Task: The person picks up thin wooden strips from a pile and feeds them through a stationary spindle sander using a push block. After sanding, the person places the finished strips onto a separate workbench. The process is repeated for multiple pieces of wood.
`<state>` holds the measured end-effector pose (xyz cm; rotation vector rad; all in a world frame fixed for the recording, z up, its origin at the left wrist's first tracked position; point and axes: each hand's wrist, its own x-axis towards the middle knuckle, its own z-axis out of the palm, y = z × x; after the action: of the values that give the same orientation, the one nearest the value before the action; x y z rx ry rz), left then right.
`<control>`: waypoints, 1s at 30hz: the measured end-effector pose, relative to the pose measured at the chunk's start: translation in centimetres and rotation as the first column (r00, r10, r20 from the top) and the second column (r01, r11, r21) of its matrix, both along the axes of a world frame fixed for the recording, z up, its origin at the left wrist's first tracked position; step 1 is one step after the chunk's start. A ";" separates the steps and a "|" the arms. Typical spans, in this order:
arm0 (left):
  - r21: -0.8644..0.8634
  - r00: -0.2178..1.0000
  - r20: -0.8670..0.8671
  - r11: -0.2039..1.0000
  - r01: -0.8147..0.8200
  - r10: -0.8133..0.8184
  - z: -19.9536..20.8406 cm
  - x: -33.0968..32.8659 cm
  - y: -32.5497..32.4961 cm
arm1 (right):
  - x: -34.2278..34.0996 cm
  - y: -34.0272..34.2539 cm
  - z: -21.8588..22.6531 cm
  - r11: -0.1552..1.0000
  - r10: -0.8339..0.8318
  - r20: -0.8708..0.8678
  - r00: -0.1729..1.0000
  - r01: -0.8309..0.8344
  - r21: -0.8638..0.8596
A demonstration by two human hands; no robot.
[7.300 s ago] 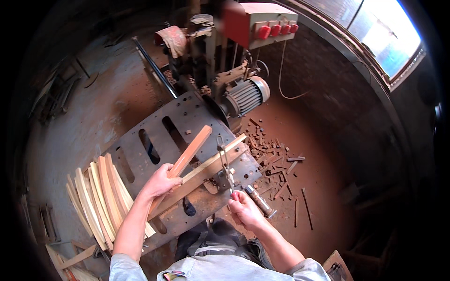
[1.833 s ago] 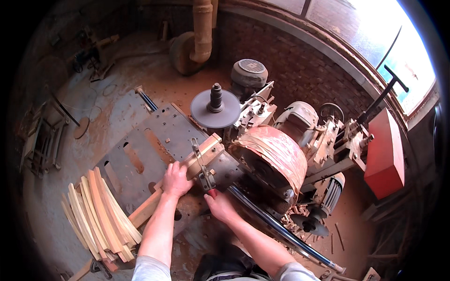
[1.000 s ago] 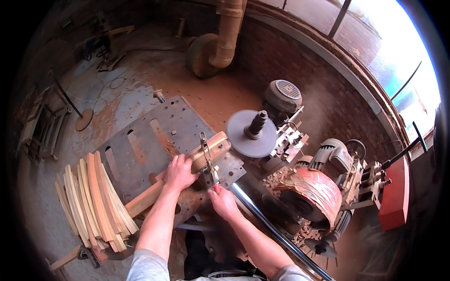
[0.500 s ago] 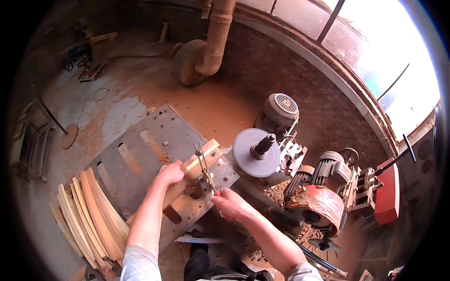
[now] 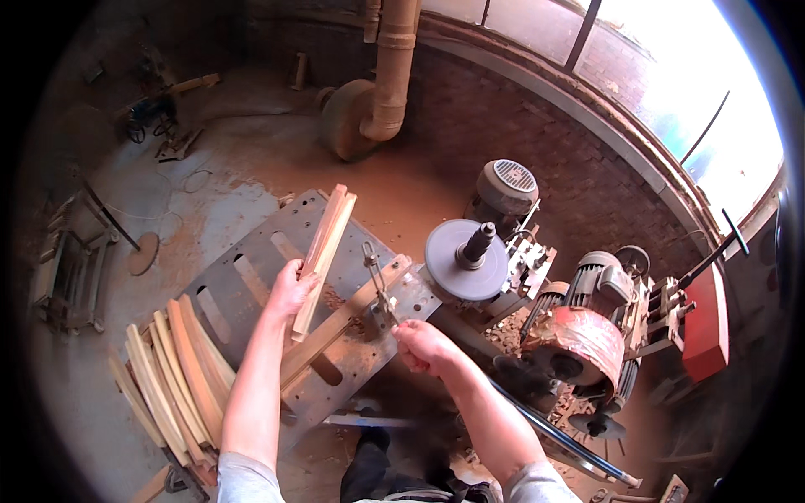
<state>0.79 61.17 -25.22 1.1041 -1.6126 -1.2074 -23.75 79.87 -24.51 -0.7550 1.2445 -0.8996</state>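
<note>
My left hand point(image 5: 293, 289) is closed round a pair of pale wooden strips point(image 5: 327, 247), held side by side and tilted above the metal table point(image 5: 264, 239). On that table lies a long wooden block point(image 5: 352, 303), with a metal toggle clamp point(image 5: 379, 289) standing beside it. My right hand point(image 5: 426, 346) has its fingers curled at the near end of the clamp, round its handle, which they mostly hide. Several curved wooden strips point(image 5: 197, 369) lie stacked at the table's left, below my left forearm.
Just right of the table's corner stands a grey disc point(image 5: 465, 260) on a threaded spindle, with a motor point(image 5: 507, 189) behind it. More machinery with a wrapped drum point(image 5: 579, 344) and a red panel point(image 5: 704, 327) stands at the right. A dusty duct pipe point(image 5: 392, 80) rises at the back.
My left hand has lifted the wooden strips off the block by the clamp and moved them left. My right hand stays at the clamp handle. The view has shifted slightly.
</note>
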 end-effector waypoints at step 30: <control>0.039 0.819 -0.557 0.989 -0.144 0.141 -9.4 -8.3 63.8 | -17.5 33.9 -13.3 0.980 -0.071 0.017 0.997 0.073 -0.184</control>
<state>-7.49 124.93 -34.59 0.7491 -1.0591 -1.2738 -41.27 113.77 -37.78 -0.8550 1.1958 -1.0884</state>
